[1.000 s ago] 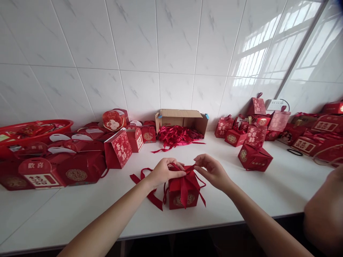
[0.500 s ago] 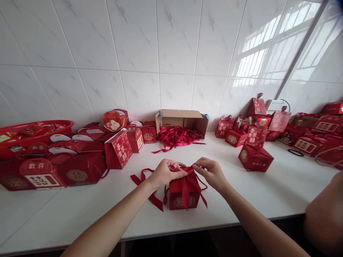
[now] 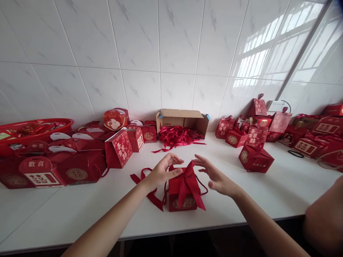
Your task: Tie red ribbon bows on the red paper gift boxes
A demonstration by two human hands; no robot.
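Observation:
A red gift box (image 3: 175,201) with a gold emblem on its front sits near the table's front edge. On its top is a red ribbon bow (image 3: 188,182), its tails hanging over the front. My left hand (image 3: 163,171) is at the box's upper left, fingers apart and the thumb close to the bow. To the right, my right hand (image 3: 215,176) is spread beside the bow with nothing in it. Dark red cords loop out from both sides of the box. A loose red ribbon (image 3: 154,198) lies on the table left of the box, partly behind my left wrist.
A cardboard box (image 3: 182,114) of red ribbons stands against the tiled wall. Several red gift boxes (image 3: 77,169) crowd the left by a red basin (image 3: 64,123). More gift boxes (image 3: 255,159) stand right, near a power strip (image 3: 276,105). Another person's arm (image 3: 325,214) shows at right.
Both hands have let go of the ribbon and opened, the right one moving outward to the right. The bow's tails now fall more widely over the box front.

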